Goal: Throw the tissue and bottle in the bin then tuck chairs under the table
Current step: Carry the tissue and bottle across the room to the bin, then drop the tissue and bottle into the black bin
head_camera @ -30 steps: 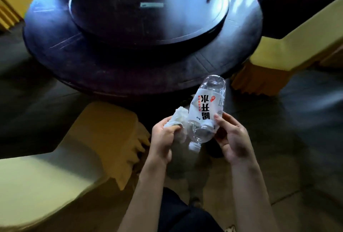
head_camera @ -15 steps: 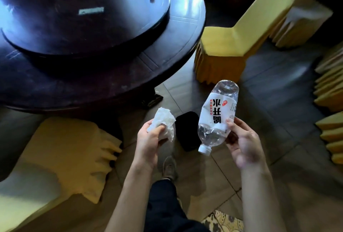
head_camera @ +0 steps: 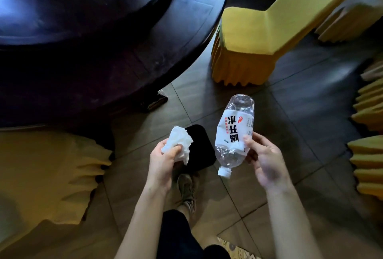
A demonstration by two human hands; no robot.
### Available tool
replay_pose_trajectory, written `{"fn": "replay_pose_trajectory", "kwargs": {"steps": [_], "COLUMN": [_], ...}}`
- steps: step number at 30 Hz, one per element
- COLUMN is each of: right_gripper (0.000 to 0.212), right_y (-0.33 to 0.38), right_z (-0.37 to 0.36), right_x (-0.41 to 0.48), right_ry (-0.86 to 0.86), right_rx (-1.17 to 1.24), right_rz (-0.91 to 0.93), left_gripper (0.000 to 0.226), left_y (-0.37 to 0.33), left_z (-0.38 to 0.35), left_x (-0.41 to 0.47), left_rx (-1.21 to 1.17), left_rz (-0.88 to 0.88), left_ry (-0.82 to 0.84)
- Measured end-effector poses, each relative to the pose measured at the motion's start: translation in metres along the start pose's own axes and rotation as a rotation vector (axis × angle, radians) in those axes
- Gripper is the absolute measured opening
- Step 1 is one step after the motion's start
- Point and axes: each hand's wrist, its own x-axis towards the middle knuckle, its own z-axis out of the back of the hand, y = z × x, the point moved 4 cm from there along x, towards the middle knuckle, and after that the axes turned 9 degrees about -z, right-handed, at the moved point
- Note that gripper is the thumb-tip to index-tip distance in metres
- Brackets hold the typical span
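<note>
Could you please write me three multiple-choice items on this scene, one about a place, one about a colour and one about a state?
1. Where is the black bin?
A. on the table
B. on the floor, below and between the two hands
C. on a chair seat

2. What colour is the cover of the chair to the right of the table?
A. yellow
B. red
C. white

3. How is the bottle held?
A. upright, cap on top
B. lying flat on the floor
C. tipped over, cap end pointing down towards the person

Answers:
1 B: the bin stands on the floor tiles, seen between the left hand, which holds the tissue, and the right hand.
2 A: its seat and skirt are plainly yellow.
3 C: the white cap is at the lower end and the label reads upside down.
</note>
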Motion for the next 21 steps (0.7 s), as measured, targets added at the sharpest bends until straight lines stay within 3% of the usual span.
{"fn": "replay_pose_trajectory", "kwargs": {"steps": [8, 14, 21], "right_gripper": [0.019, 0.017, 0.017], "right_y": [-0.025, -0.085, -0.175], "right_z": [0.004, 0.017, 0.038], "right_x": [0.122, 0.224, 0.346], "right_ry": [0.012, 0.079, 0.15], "right_rx": [-0.222, -0.419, -0.683], "right_rz": [-0.184, -0.299, -0.309], "left_gripper": [0.038, 0.037, 0.046], "left_y": [0.096, 0.2, 0.326], "left_z": [-0.033, -0.053, -0.058], "left_x": [0.082, 0.148, 0.23], "left_rx": [0.117, 0.195, 0.3], "left_rz": [0.123, 0.215, 0.256], "left_ry": [-0.127, -0.248, -0.301]}}
